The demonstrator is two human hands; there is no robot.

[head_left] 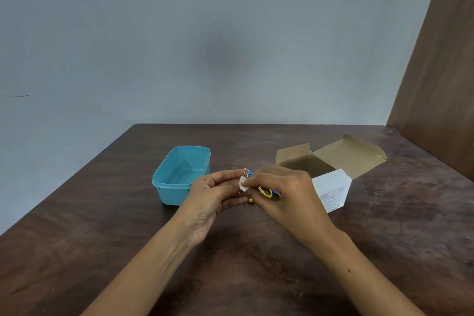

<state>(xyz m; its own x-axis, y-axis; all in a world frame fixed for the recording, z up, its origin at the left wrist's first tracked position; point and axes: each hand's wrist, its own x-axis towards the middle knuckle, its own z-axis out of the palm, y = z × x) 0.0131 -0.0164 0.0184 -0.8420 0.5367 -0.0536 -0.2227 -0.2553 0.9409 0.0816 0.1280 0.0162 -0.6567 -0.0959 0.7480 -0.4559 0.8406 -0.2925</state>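
Observation:
Both hands meet above the middle of the dark wooden table (pixel 102 226). My left hand (pixel 218 195) is palm-up with fingers curled around a small bundle of items (pixel 246 175) showing blue and patterned bits. My right hand (pixel 284 192) pinches a small white scrap of cloth (pixel 243 185) at the bundle, and a yellow ring-shaped piece (pixel 265 192) shows under its fingers. What the small items are is too small to tell. A teal plastic tub (pixel 179 174), lidless and with nothing in it, stands just left of my hands.
An open cardboard box (pixel 341 156) with its flaps spread lies behind my right hand, its white printed side (pixel 332 192) facing me. A brown wooden panel (pixel 441 84) rises along the table's right edge. A grey wall stands behind the table.

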